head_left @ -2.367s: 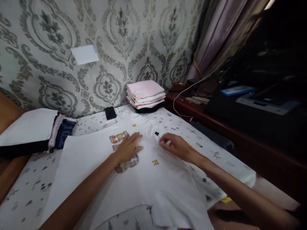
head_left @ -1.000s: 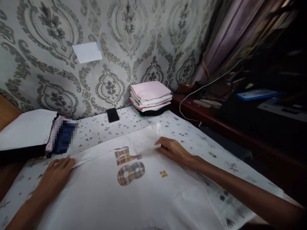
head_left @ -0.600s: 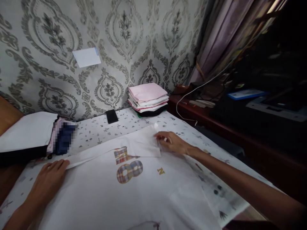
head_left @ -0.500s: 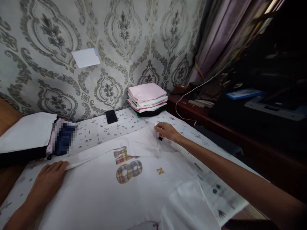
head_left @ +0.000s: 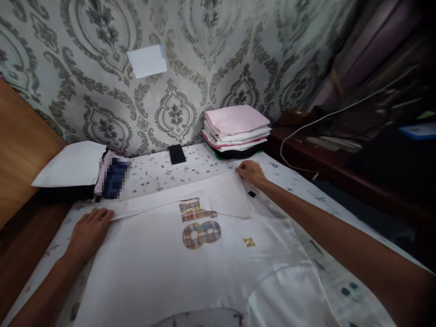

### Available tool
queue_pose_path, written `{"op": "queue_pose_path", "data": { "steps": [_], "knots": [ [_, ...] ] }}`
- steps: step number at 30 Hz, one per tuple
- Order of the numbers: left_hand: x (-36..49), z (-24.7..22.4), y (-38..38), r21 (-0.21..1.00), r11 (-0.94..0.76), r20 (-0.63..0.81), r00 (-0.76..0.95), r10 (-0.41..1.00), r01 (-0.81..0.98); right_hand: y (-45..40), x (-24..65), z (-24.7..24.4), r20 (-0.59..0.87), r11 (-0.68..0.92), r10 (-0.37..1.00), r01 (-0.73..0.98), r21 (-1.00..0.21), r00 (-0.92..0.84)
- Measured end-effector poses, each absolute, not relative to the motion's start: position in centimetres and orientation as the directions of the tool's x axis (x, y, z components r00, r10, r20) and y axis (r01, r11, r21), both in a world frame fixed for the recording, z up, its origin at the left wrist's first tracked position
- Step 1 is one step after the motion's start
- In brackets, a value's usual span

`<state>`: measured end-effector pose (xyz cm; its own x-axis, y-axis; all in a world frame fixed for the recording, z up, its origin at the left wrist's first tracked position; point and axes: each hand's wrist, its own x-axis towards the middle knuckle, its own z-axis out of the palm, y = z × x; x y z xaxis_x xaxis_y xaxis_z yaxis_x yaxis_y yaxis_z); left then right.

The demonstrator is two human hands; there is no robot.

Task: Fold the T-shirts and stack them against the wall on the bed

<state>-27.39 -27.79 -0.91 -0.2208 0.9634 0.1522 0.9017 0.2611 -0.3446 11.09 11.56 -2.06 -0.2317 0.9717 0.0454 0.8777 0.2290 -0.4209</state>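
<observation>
A white T-shirt (head_left: 146, 263) with a plaid "8" print (head_left: 201, 235) and a small yellow "N" lies spread on a patterned sheet. Its far side is folded over in a strip that partly covers the print. At the strip's far right corner, my right hand (head_left: 252, 173) is closed in a pinch on the cloth. My left hand (head_left: 90, 229) rests at the strip's left end, its bent fingers closed on the shirt's edge; the fingertips are partly hidden. A small black tag (head_left: 252, 194) shows just below my right hand.
Folded clothes with a pink one on top form a stack (head_left: 236, 131) against the wall. A black flat object (head_left: 176, 154) lies left of it. More clothes (head_left: 73, 165) are piled at the left. A dark red wooden ledge (head_left: 282, 150) with a white cable runs along the right.
The whole view has shifted, so things sit farther right in the picture. My right hand has moved slightly toward the wall with the shirt's corner. My left hand stays at the edge.
</observation>
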Motion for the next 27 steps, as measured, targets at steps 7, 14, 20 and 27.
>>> {"op": "queue_pose_path", "data": {
  "steps": [7, 14, 20, 27],
  "knots": [
    [-26.6, -0.3, -27.7, -0.159, 0.383, 0.094, -0.373, 0.923, 0.910, 10.8, 10.8, -2.3, 0.077, 0.279, 0.960, 0.891, -0.359, -0.269],
    [-28.5, 0.6, -28.0, 0.177, 0.489, 0.271, -0.520, 0.810, 0.854, 9.0, 10.8, -2.1, 0.148, 0.362, 0.932, 0.867, -0.343, -0.331],
    [-25.3, -0.6, -24.1, 0.290, 0.335, 0.245, -0.407, 0.880, 0.897, 5.8, 9.7, -3.6, 0.305, 0.801, 0.598, 0.552, -0.232, -0.741],
    [-27.1, -4.3, -24.1, 0.037, 0.470, -0.041, -0.468, 0.883, 0.882, 6.2, 10.8, -6.1, 0.110, 0.801, 0.596, 0.578, -0.156, -0.796]
  ]
}}
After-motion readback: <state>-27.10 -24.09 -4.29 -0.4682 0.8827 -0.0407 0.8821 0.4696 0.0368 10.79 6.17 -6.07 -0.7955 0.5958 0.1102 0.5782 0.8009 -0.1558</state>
